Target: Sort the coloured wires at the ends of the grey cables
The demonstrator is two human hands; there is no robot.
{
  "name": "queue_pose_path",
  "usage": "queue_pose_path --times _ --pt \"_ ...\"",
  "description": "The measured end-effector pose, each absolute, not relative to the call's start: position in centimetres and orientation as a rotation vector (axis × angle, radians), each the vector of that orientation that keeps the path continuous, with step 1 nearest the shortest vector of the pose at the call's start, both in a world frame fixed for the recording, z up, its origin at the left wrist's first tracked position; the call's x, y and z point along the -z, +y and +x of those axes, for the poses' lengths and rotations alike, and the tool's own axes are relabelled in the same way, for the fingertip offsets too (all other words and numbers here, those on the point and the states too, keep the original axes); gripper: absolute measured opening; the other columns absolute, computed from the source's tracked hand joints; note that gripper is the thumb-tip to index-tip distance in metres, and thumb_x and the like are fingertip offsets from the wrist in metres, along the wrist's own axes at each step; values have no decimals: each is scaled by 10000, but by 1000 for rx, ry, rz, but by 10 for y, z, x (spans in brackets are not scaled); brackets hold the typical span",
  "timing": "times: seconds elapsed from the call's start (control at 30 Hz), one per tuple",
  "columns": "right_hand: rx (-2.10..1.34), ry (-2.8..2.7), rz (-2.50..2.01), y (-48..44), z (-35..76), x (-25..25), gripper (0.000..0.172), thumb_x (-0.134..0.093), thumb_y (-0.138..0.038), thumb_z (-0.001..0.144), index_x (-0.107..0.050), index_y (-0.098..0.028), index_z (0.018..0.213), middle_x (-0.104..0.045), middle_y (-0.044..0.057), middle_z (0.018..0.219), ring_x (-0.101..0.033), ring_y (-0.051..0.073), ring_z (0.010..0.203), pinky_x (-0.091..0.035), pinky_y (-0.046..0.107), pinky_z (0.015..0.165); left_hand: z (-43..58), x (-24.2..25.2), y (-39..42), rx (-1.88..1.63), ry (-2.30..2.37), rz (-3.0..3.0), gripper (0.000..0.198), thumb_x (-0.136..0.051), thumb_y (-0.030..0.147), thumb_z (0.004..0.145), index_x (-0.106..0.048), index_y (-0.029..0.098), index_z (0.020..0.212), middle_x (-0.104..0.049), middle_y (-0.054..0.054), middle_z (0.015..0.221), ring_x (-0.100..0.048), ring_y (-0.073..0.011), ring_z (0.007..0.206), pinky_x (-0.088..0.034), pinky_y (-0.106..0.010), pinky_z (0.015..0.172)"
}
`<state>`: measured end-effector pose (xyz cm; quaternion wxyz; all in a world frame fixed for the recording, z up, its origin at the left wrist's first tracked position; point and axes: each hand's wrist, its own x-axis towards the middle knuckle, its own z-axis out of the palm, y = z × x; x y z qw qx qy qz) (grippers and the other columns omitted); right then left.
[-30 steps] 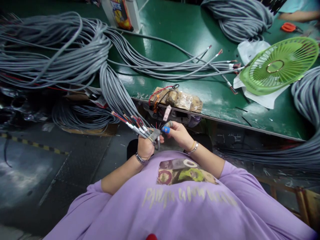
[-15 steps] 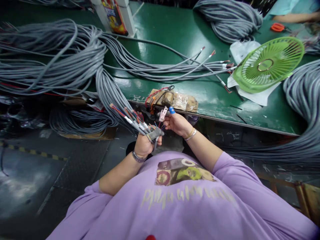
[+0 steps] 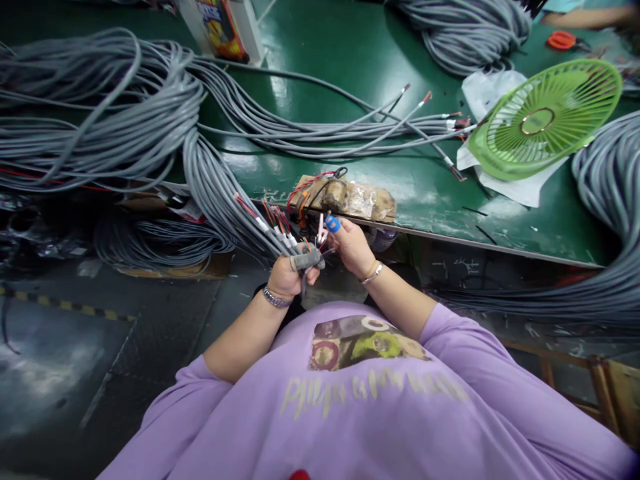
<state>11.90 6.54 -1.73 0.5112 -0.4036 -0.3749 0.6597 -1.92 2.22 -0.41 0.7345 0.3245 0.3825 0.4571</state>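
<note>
At the green table (image 3: 325, 47), we hold one bundle of grey cables (image 3: 273, 238), banded white, with red and orange wires (image 3: 245, 205) at the tips. Our two forearms angle inward; the left hand (image 3: 287, 277) curls around the bundle. Whether the right hand (image 3: 354, 248), close beside, pinches anything, we cannot tell.

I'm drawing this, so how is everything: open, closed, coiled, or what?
Left hand: closed around cables
Right hand: curled, grip unclear
Those cables: ends stripped, colored wires showing
Big cable pile: looped
Green fan: tilted; spinning or not unclear
Orange-handled tool: lying on green table
</note>
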Motion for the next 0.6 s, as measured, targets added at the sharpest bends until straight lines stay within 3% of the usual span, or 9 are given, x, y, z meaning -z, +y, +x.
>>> queue_pose_path --times 0.1,0.2,0.47,0.6 --pt "-1520 -886 -1024 65 118 17 614 -643 -791 631 -488 -197 660 -387 -70 520 -293 58 470 -237 220 445 -21 6 25 -968 830 735 358 -830 435 525 -586 173 536 -456 25 373 -368 -74 297 -297 -215 308" --pt "-1736 -820 -939 65 115 15 648 -560 -829 679 -550 -182 715 -453 -47 566 -338 60 483 -293 213 456 -23 9 26 -947 781 750 356 -832 421 542 -585 165 532 -449 22 366 -367 -70 287 -289 -211 302" --pt "-1850 -576 -845 69 108 10 622 -652 -762 672 -617 -145 746 -473 -48 560 -365 53 485 -314 192 455 -21 14 28 -923 756 730 339 -838 380 547 -591 147 539 -479 20 367 -394 -69 280 -313 -189 293" --pt "-1912 -519 -831 68 108 12 620 -593 -772 722 -620 -153 753 -516 -32 580 -399 63 484 -337 200 467 -21 17 29 -951 769 689 317 -843 343 540 -604 139 578 -500 27 374 -407 -67 275 -331 -170 288"
